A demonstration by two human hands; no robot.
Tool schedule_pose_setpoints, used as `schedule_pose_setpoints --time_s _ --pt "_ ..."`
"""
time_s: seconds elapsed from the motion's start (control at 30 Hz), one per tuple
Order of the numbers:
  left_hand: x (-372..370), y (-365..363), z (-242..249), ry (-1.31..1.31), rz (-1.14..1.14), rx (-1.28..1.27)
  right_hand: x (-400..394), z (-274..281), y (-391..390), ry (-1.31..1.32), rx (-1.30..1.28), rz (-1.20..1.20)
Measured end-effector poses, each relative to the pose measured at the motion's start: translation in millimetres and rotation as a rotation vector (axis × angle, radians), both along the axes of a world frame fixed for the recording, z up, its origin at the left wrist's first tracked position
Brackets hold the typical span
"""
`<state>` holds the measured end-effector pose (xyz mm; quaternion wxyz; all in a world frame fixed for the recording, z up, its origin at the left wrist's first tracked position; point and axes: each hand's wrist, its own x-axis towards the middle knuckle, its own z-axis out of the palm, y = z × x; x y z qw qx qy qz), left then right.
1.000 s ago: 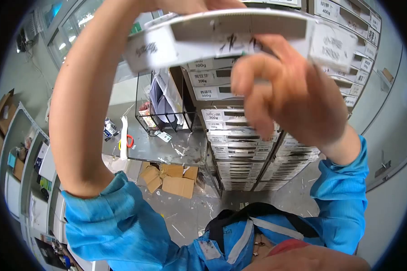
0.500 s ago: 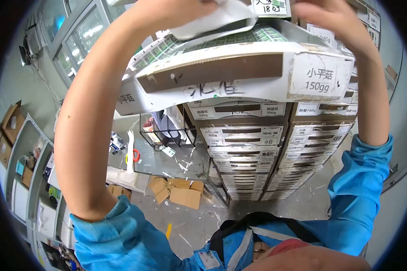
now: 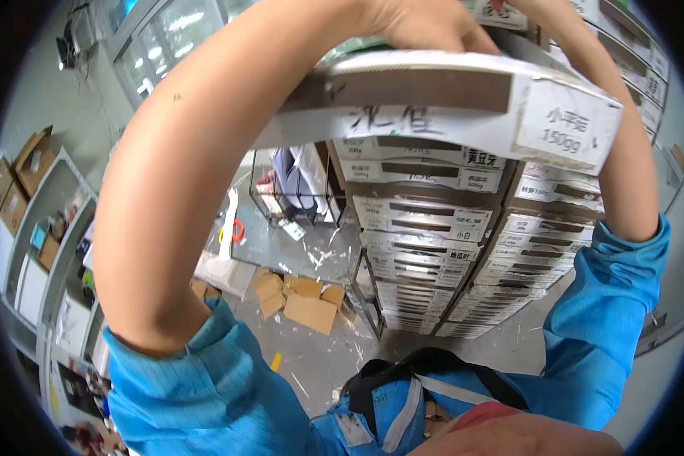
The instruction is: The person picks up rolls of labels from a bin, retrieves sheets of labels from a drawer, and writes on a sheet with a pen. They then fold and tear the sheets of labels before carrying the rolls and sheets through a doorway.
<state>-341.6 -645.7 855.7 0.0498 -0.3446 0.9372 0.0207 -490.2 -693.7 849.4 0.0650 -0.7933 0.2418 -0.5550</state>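
Note:
A white cardboard box [image 3: 463, 137] labelled 150gg is pulled out at the top of a stack, its open top tilted toward me. My left hand [image 3: 425, 23] reaches over the front rim into it, fingers bent downward. The rim hides the fingertips and whatever they touch. A bit of green printed label sheet [image 3: 349, 47] shows inside, by my left wrist. My right hand [image 3: 536, 6] is at the top edge, above the box's right side; its fingers are mostly cut off by the frame.
Columns of labelled flat boxes [image 3: 418, 220] stand below the pulled-out box. To the left are a grey table [image 3: 304, 254], a black wire basket [image 3: 296, 201], red-handled scissors [image 3: 238, 230] and opened cardboard [image 3: 311, 308] on the floor. Shelves [image 3: 57, 220] line the left wall.
My left hand has moved right and down into the box; the white sheet it held is out of sight. My right hand has moved up, partly out of frame. The view has shifted slightly.

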Motion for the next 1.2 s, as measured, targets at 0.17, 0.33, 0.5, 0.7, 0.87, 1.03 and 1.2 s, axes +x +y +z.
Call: schedule_pose_setpoints --time_s 0.17,0.33,0.5,0.7,0.87,1.03,1.2 --pt "4 19 1 0.057 0.038 -0.044 9 -15 11 -0.073 -0.069 0.115" --pt "4 19 -1 0.044 0.119 -0.162 10 -17 6 -0.074 -0.087 0.174" --pt "6 48 7 0.109 0.12 -0.139 9 -14 8 -0.056 -0.01 0.12" --pt "5 47 6 0.2 0.081 -0.015 8 -13 10 -0.08 0.036 0.132" --pt "0 38 11 -0.028 0.101 0.06 6 -16 5 -0.066 -0.031 0.174" --pt "1 53 6 0.11 0.065 0.007 2 -15 6 -0.041 0.002 0.168" --pt "-3 57 -2 0.103 0.192 -0.117 0 -15 3 -0.062 0.055 0.197"
